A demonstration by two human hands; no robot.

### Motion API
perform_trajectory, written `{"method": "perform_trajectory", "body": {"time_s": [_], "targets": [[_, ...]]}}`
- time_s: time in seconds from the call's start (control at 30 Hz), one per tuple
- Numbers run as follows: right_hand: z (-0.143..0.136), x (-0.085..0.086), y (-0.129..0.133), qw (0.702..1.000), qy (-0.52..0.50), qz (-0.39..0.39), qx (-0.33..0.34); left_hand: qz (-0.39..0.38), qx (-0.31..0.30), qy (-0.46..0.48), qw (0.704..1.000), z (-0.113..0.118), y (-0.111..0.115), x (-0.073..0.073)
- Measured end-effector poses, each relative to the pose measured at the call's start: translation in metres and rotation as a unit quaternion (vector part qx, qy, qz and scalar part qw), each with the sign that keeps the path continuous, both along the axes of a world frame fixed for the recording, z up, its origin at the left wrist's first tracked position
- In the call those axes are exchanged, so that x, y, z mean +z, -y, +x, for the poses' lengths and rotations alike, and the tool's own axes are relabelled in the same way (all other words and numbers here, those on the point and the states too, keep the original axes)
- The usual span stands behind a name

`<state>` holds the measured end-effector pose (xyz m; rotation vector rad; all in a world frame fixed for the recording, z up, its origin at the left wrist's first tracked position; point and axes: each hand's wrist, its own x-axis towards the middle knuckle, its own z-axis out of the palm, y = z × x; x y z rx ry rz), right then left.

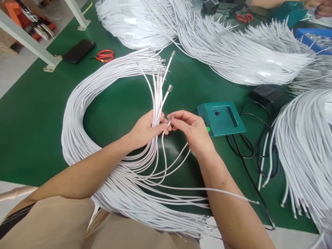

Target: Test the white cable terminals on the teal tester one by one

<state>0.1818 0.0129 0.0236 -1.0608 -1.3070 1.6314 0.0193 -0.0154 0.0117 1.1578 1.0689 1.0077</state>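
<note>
My left hand (147, 129) is closed round a bunch of white cables (157, 100), whose metal-tipped ends stick up above the fist. Close beside it, my right hand (190, 126) pinches the end of a single white cable (163, 145), and the fingertips of both hands nearly meet there. The fine detail at that cable's tip is too small to make out. A big curved bundle of white cables (77, 114) lies on the green table mat (31, 138), bending round the left side and passing under my left forearm. Some loose cable ends run beneath my right forearm.
A teal device (220, 119) with a green button and black cords stands right of my hands. More white cable bundles (246, 55) lie behind and at the right. A black phone (79, 51) and red-handled scissors (104, 55) rest at left. Another person's hand (321, 7) shows top right.
</note>
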Motion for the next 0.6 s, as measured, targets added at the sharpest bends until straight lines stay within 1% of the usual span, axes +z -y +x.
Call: {"method": "perform_trajectory", "body": {"time_s": [0.1, 0.2, 0.47, 0.53, 0.6], "targets": [[0.0028, -0.0029, -0.0019, 1.000, 0.006, -0.006, -0.019, 0.006, -0.004, -0.012, 1.000, -0.0019, 0.0004, 0.0002], [0.0038, -0.0040, -0.0018, 0.999, 0.018, -0.009, -0.036, 0.012, 0.006, -0.039, 0.999, -0.0026, 0.0008, 0.0017], [-0.0006, 0.0029, 0.0013, 0.998, 0.056, 0.003, -0.042, 0.032, 0.044, -0.135, 0.989, 0.0003, 0.0027, 0.0071], [-0.0012, 0.0037, 0.0018, 0.998, 0.054, -0.014, -0.043, 0.049, 0.054, -0.152, 0.986, 0.0006, 0.0035, 0.0071], [-0.0012, 0.0040, 0.0020, 0.997, 0.032, -0.060, -0.026, 0.065, 0.058, -0.170, 0.982, 0.0003, 0.0040, 0.0062]]}}
